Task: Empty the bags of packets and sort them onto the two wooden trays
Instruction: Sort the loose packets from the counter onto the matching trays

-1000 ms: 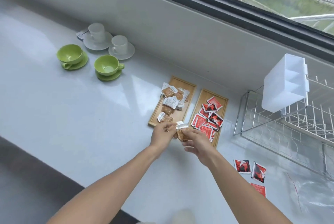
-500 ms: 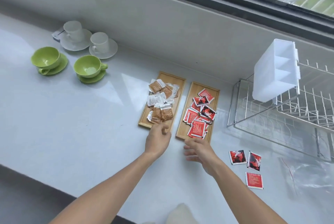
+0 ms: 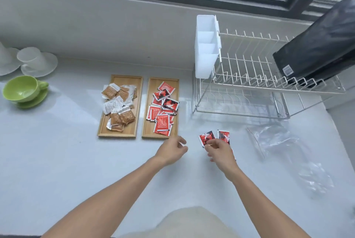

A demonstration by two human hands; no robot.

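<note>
Two wooden trays lie side by side on the white counter. The left tray (image 3: pixel 117 133) carries several brown packets (image 3: pixel 123 115). On the right tray (image 3: pixel 148 132) sits a pile of red packets (image 3: pixel 162 112). Two loose red packets (image 3: pixel 206 137) lie on the counter right of the trays, and a third is mostly hidden under my right hand (image 3: pixel 219 153). That hand's thumb and fingertips touch the lower edge of the loose packets. My left hand (image 3: pixel 172 151) hovers just below the right tray's near corner, fingers loosely curled, holding nothing.
Two empty clear plastic bags (image 3: pixel 272 139) lie crumpled at the right. A wire dish rack (image 3: pixel 249 84) with a white cutlery holder (image 3: pixel 206 49) and a black bag (image 3: pixel 317 49) stands behind them. A green cup (image 3: pixel 23 88) and white cups (image 3: pixel 36 61) sit far left.
A brown packet held between both hands a second ago now lies on the left tray. My right hand has moved right onto the loose red packets; my left hand followed to the right.
</note>
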